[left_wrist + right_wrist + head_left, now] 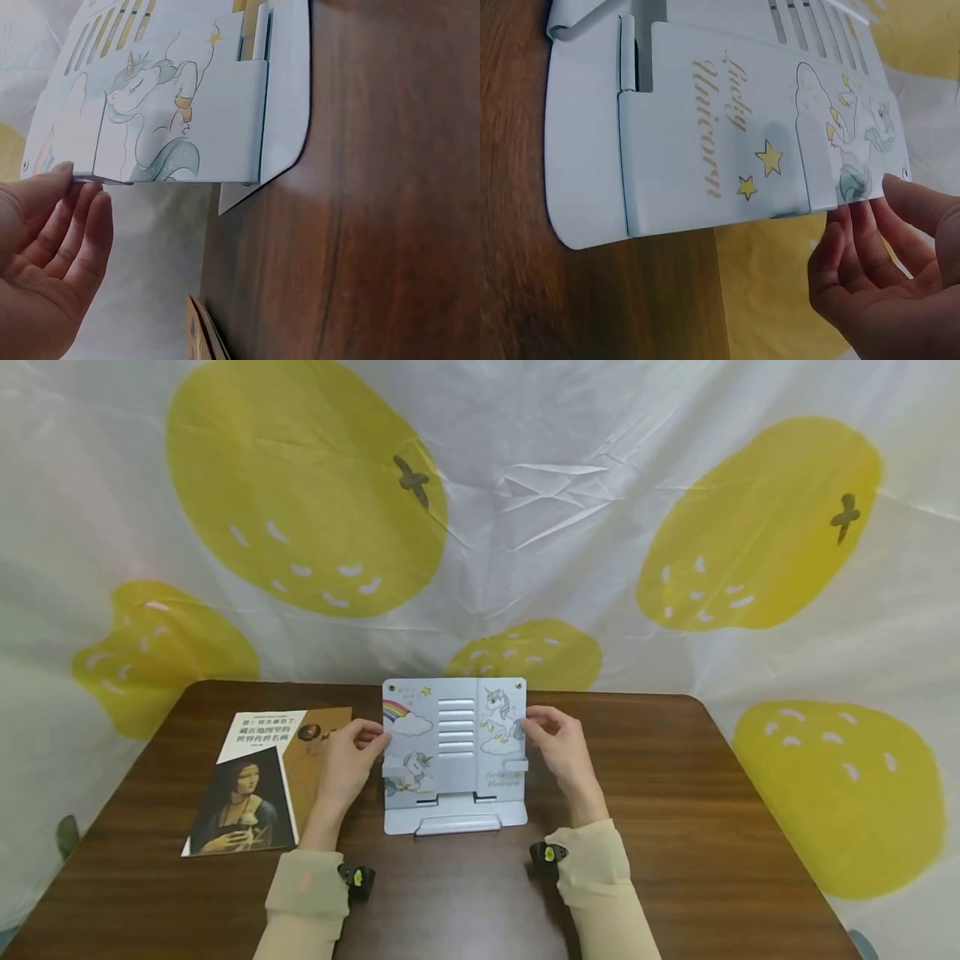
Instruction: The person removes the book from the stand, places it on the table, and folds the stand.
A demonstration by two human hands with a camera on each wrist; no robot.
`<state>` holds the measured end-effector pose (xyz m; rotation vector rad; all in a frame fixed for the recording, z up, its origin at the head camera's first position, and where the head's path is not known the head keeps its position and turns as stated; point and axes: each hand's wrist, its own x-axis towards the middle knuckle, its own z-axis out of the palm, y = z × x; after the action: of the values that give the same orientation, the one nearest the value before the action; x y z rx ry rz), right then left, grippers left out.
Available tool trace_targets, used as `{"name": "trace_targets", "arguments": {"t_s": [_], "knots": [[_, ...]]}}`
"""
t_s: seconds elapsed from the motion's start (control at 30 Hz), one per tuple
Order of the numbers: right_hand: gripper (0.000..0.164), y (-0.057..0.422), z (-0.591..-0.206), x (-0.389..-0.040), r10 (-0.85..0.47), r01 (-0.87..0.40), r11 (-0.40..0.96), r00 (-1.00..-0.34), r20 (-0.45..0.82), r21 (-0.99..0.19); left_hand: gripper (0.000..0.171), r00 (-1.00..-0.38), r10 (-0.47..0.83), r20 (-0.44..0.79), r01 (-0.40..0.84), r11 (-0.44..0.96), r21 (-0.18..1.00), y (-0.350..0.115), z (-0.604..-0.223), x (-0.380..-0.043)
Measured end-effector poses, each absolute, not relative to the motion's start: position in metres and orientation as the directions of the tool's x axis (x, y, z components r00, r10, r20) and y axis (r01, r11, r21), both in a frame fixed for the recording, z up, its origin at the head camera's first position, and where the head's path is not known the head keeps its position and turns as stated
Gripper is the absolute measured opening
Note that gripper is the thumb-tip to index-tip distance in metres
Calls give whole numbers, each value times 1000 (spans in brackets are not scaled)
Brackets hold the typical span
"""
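Note:
A white book stand (457, 777) printed with unicorns, a rainbow and stars stands upright on the table, leaning slightly back on its base plate. Slots run down its middle panel, and a folded lip (458, 824) lies along the front of the base. My left hand (352, 762) pinches the stand's left edge; in the left wrist view the thumb (52, 180) lies at the front, the fingers behind. On the opposite edge, my right hand (564, 754) pinches with its thumb (911, 196) on the printed face and its fingers curled behind the panel.
To the left, a book (255, 806) with a painted portrait on its cover lies flat on the brown wooden table (690, 827). Behind the table hangs a white cloth (540, 527) with big yellow fruit shapes. Black wrist cameras are strapped over both sleeves.

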<state>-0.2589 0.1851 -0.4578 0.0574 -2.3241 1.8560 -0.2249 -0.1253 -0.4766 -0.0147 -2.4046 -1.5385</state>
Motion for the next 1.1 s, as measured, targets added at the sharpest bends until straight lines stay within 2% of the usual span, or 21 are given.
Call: {"name": "trace_targets", "arguments": {"t_s": [0.4, 1.1], "knots": [[15, 182, -461, -252, 78, -161, 289, -979, 191, -944, 15, -946, -171, 274, 158, 493, 856, -122, -475, -222], [19, 192, -447, -233, 40, -119, 272, -990, 134, -955, 16, -947, -177, 267, 146, 503, 852, -110, -469, -227]]}}
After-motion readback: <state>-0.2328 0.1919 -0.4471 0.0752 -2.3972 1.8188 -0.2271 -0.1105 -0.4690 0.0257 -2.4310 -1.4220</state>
